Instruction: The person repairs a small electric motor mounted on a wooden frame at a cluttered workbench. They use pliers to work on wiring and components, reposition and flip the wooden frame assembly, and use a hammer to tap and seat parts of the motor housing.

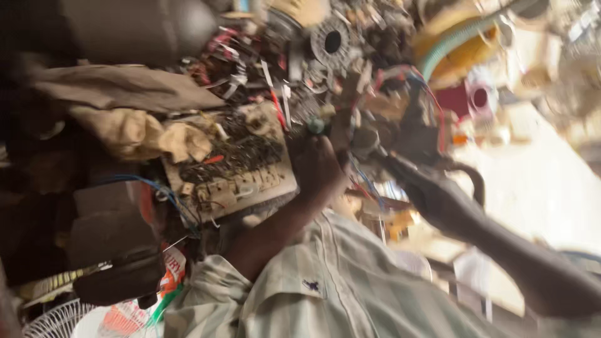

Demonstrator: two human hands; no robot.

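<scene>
The frame is blurred and tilted. My left hand [319, 172] reaches up from a pale striped shirt sleeve [325, 281], its fingers closed around a small tool with a green end [316, 125]. My right hand [438, 200] comes in from the lower right and grips a dark, motor-like part [416, 128] that trails red and blue wires [432, 94]. The two hands are close together, both over a heap of metal scrap and electrical parts. How the tool meets the dark part is too blurred to tell.
A flat board [231, 166] strewn with screws and small parts lies left of my left hand. Beyond it are tan rags [125, 131]. A round toothed metal ring [332, 40] and a green hose [463, 34] sit at the top. A white fan grille [56, 319] is at the lower left.
</scene>
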